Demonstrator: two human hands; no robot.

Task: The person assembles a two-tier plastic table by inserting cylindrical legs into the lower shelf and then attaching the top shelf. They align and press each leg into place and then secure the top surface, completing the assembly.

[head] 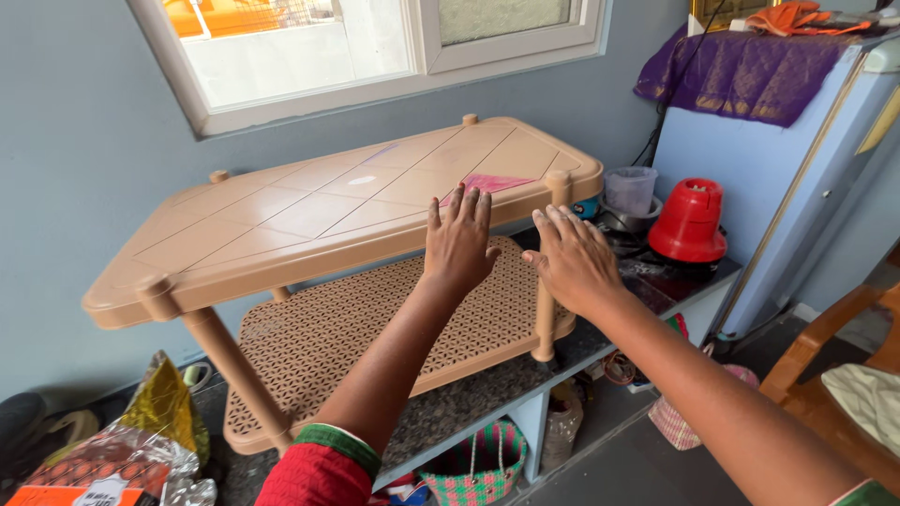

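Hands reach forward together toward a tan plastic rack [309,211] that stands on a dark speckled stone worktop [487,389] under a white-framed window [375,56]. The left hand [459,244] lies flat, palm down, against the front edge of the rack's upper shelf, its fingers [466,208] spread and released, grasping nothing; their tips rest just at a pink paper [492,183] that lies on the shelf top near the right end. The right hand [574,262] hovers just beside the left one, in front of the rack's right front post [547,281], with its fingers [561,225] also loose and open, holding nothing; whether it touches the post cannot be told.

The rack has a smooth top shelf with scored diamond lines and a lower shelf [356,333] of pierced lattice, joined by round posts at the corners. It sits tilted in view, its left end nearer the camera.

To the right of the rack on the worktop stand a red mixer base [689,223] and a clear plastic jar [630,190] behind it. Further right is a pale blue refrigerator [778,178] draped with a purple cloth [750,70]. A crinkled foil packet [164,412] lies at the left end of the worktop. Below the worktop a green and pink woven basket [478,473] sits in an open compartment. A wooden chair [834,375] stands at the far right.
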